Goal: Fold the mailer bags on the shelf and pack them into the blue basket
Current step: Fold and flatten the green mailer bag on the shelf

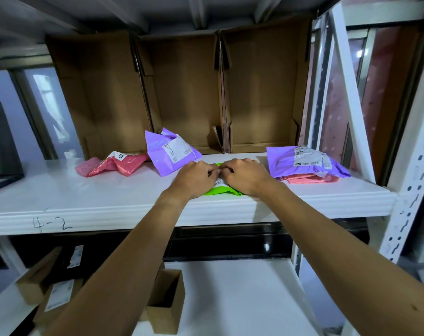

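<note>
The green mailer bag (221, 190) lies near the front edge of the white shelf (85, 190). Your left hand (196, 178) and your right hand (247, 177) both pinch it with curled fingers. Just behind it stands a purple bag (169, 151), and to the right lies a purple-on-pink stack (305, 163).

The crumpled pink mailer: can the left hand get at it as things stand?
Probably yes: only bare shelf lies between the left hand and the pink mailer, though that hand grips the green mailer.
</note>
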`<state>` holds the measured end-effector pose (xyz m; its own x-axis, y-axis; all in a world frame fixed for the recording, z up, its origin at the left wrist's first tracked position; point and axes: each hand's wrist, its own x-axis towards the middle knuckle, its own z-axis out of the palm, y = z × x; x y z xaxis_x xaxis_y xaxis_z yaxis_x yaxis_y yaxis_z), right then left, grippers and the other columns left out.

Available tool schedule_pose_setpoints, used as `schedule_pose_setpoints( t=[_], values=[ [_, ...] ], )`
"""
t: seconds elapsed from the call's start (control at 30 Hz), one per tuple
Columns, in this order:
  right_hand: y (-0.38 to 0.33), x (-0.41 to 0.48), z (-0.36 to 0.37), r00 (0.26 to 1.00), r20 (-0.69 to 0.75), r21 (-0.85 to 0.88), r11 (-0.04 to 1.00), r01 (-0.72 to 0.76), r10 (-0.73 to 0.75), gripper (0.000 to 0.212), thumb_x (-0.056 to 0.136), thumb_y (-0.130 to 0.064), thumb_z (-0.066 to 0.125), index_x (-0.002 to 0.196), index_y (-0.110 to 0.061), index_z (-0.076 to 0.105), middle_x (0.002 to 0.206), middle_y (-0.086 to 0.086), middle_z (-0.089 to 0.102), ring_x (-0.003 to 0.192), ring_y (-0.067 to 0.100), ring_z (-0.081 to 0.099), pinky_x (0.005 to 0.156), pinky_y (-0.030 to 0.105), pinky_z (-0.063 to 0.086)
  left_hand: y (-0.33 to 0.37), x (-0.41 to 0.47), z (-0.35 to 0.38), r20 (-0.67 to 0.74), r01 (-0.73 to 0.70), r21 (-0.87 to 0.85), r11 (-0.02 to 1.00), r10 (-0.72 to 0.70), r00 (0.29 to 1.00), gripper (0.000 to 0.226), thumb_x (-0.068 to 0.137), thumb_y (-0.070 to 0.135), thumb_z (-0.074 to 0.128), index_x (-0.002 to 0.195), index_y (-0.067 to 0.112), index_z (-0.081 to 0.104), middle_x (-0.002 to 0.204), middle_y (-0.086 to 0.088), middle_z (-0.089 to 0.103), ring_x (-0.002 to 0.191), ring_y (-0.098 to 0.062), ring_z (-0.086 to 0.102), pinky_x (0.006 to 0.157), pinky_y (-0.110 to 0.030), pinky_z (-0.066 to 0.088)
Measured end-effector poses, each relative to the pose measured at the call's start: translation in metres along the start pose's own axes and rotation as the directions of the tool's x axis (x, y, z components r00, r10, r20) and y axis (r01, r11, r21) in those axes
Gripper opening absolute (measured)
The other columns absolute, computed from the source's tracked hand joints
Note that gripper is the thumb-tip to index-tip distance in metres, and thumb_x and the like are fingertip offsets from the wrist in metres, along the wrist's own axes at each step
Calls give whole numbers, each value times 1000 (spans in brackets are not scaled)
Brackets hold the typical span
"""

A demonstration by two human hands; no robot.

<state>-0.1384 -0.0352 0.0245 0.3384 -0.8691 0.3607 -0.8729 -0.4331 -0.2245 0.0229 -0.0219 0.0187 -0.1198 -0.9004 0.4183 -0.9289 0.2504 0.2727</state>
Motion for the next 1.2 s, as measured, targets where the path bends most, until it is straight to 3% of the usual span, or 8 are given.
schedule_pose_setpoints(
  t=[0.2,0.37,0.57,0.7,0.83,1.0,1.2],
  values=[
    [-5,-1,-5,978,206,-26,999,44,-37,46,105,-29,25,144,-18,45,152,6,41,140,26,36,111,42,29,5,1,-1,152,-16,85,996,3,988,47,109,30,28,154,22,39,160,1,38,142,-30,38,115,-36,28],
    [-5,-3,-9,965,255,-5,998,59,-56,50,108,-28,18,156,-16,24,165,0,18,151,14,12,118,29,11,4,4,1,179,6,56,998,-16,984,47,109,29,27,154,24,37,162,6,32,146,-26,34,118,-34,24],
    [3,11,3,956,293,8,1000,-1,-1,59,103,-43,15,159,-23,14,166,-6,7,152,10,1,123,40,8,-3,10,5,292,66,29,997,-72,954,52,108,38,22,159,27,22,167,8,15,153,-24,20,123,-36,17],
    [4,13,6,951,310,-11,1000,-3,6,59,103,-41,16,158,-22,14,167,-6,6,153,11,-1,123,42,9,0,10,2,347,69,-6,998,-63,936,54,110,39,24,160,26,14,168,5,9,154,-19,12,123,-34,13],
    [2,10,2,955,297,-4,1000,8,-6,54,106,-34,18,158,-20,14,167,-5,6,152,12,-1,122,40,8,1,10,2,329,118,-57,991,-93,940,54,109,42,22,161,28,16,168,4,12,154,-18,15,121,-33,13],
    [4,14,7,961,276,-9,1000,19,-16,54,104,-34,20,157,-21,18,166,-3,11,152,15,4,122,42,13,3,10,2,323,102,-33,994,-86,943,53,109,42,21,160,27,18,167,3,17,152,-19,20,119,-33,17],
    [2,11,5,965,262,-34,998,45,-34,51,107,-30,19,157,-19,19,165,-2,14,152,14,6,120,35,9,1,10,4,325,90,-22,996,-78,942,54,109,43,19,160,26,17,167,3,17,152,-19,19,122,-36,16]
  ],
)
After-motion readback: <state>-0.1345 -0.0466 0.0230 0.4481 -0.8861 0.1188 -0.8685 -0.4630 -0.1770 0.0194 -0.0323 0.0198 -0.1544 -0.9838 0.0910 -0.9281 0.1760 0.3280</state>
